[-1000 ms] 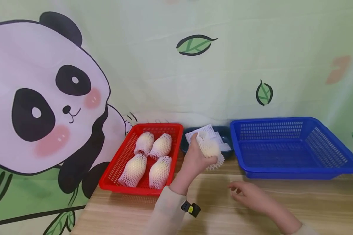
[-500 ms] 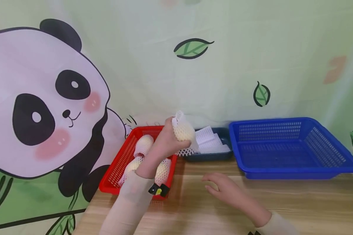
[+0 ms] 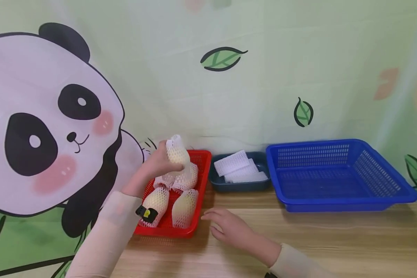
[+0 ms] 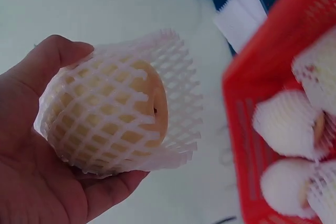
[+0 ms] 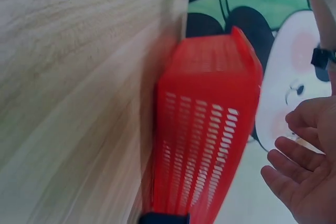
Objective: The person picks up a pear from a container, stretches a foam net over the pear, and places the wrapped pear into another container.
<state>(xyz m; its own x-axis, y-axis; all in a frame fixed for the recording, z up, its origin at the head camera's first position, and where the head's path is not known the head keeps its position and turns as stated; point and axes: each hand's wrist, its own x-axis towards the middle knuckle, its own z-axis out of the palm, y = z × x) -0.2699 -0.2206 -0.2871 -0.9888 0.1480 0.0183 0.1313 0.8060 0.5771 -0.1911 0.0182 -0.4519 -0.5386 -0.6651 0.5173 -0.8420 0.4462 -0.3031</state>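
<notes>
My left hand point(image 3: 158, 164) holds a pale yellow fruit in a white foam net sleeve point(image 3: 178, 156) above the back of the red basket point(image 3: 205, 185). Seen from the left wrist, thumb and fingers curl round the netted fruit point(image 4: 105, 114), whose dimpled end shows inside the sleeve's open end; its exact kind is unclear. Several more netted fruits point(image 3: 185, 208) lie in the basket, one partly hidden behind the held fruit. Over the table, just right of the basket's front corner, my right hand point(image 3: 231, 228) has loosely extended fingers and holds nothing.
A dark teal tray point(image 3: 239, 187) with flat white foam nets point(image 3: 232, 163) stands right of the red basket. Further right is a large blue basket point(image 3: 312, 185). Behind the wooden table point(image 3: 319, 239) hangs a panda-printed cloth point(image 3: 160, 77).
My left hand has carried the netted fruit leftward, from in front of the teal tray to above the red basket. My right hand has also moved left, towards the red basket.
</notes>
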